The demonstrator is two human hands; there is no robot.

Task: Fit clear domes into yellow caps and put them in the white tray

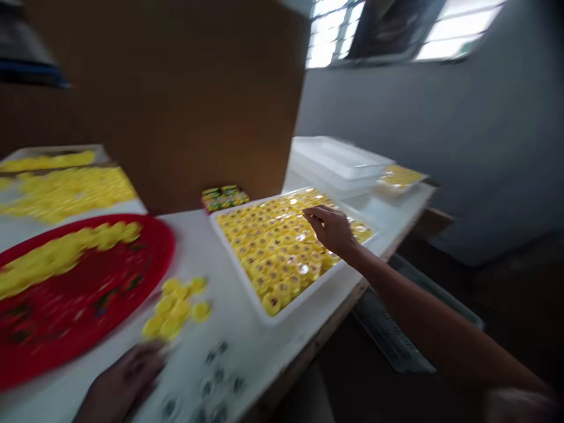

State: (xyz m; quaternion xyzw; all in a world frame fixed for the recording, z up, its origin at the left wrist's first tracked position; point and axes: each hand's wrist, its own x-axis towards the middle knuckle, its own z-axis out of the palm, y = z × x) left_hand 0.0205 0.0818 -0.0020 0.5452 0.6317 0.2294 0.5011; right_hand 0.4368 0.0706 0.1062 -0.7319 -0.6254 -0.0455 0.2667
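Over the white tray, my right hand hovers with its fingertips pinched together; anything between them is hidden. Rows of round yellow pieces with dark centres fill that tray, some under a shiny clear surface. At the lower left, my left hand is blurred and its fingers are hard to make out. Just beyond its fingertips lies a loose pile of yellow discs on the white table. To its right are several small, clear round pieces with dark middles, also blurred.
A red round tray on the left carries a band of yellow discs. More yellow pieces lie behind it. A brown board stands at the back. Stacked clear bins and another yellow-filled tray are at the far right.
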